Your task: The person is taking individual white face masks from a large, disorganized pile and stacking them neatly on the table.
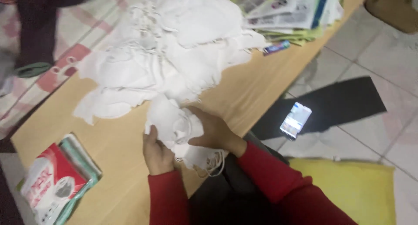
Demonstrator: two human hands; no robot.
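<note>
White masks (183, 133) gripped by both hands, apparently packets (58, 181) alongside

Single head view, steeply down, close over table (244, 99)

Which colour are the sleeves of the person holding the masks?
Red, both long sleeves, seen in the head view, the only one.

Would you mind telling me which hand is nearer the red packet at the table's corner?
Left. The left hand lies just right of the red packet; the right hand sits farther right, beyond the masks.
</note>
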